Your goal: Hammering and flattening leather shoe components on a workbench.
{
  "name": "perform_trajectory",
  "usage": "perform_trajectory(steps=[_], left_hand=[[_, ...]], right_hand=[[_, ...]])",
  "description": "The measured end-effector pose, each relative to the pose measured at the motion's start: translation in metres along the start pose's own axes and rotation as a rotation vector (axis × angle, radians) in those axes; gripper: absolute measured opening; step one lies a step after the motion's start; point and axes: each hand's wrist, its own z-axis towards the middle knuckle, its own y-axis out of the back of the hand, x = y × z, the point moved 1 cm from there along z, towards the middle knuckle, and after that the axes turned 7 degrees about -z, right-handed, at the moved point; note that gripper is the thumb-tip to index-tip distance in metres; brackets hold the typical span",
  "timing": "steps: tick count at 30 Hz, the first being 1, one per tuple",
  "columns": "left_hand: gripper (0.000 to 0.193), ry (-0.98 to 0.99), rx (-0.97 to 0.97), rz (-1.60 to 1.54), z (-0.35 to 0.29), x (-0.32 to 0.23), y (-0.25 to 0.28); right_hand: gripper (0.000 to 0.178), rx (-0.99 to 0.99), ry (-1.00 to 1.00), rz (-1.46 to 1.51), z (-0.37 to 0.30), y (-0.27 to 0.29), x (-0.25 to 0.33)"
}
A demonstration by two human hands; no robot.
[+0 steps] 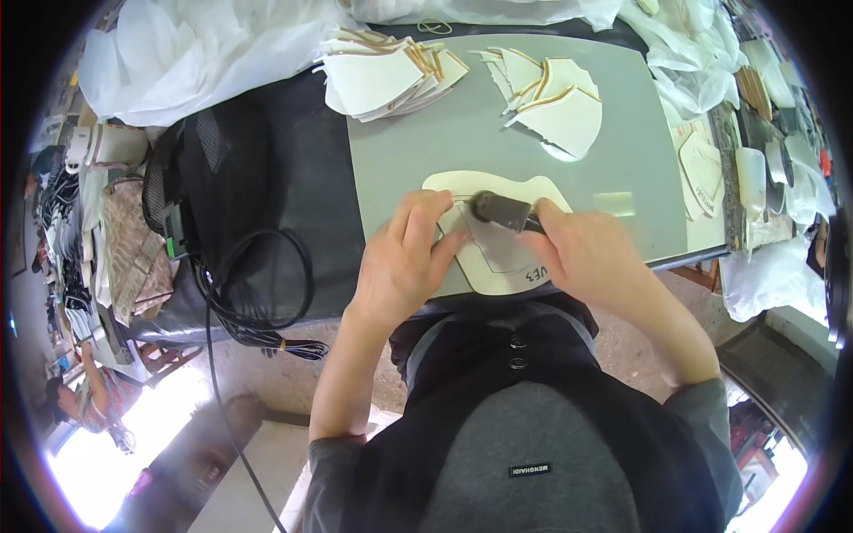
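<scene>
A cream rounded board (493, 281) with dark lettering lies at the near edge of the grey work mat (400, 151). On it rests a pale flat piece (504, 256), partly covered by my hands. My left hand (404, 249) bends its fingers and thumb onto the left edge of this piece, holding it against the board. My right hand (591, 253) is closed round the handle of a dark hammer (506, 211). The hammer's rounded head sits over the upper part of the piece; whether it touches I cannot tell.
Beyond my hands lie a fanned stack of white cut pieces (382, 84) with tan edges and a smaller pile (564, 115). A black bag (222, 169) and coiled cable (267, 311) are at left. Plastic bags (204, 53) line the far edge; paper patterns (702, 173) lie right.
</scene>
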Motion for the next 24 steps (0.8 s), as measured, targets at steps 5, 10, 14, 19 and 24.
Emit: perform_trajectory(steps=[5, 10, 14, 19, 24], left_hand=[[0.031, 0.004, -0.001, 0.026, 0.02, -0.006, 0.007], [0.006, -0.013, 0.13, 0.079, 0.045, 0.0, -0.001], [0.005, 0.137, 0.159, 0.075, 0.043, -0.005, -0.005], [0.006, 0.149, 0.009, 0.117, 0.038, -0.006, -0.016], [0.007, 0.179, -0.043, 0.119, 0.035, -0.005, -0.023]], right_hand=[[0.039, -0.036, -0.141, 0.461, -0.004, 0.011, -0.012], [0.039, -0.035, -0.331, 0.976, 0.0, -0.012, -0.019], [0.038, 0.005, -0.376, 1.003, 0.0, -0.016, -0.023], [0.038, 0.007, -0.369, 0.997, 0.002, -0.014, -0.021], [0.038, -0.042, -0.359, 0.98, 0.001, -0.016, -0.019]])
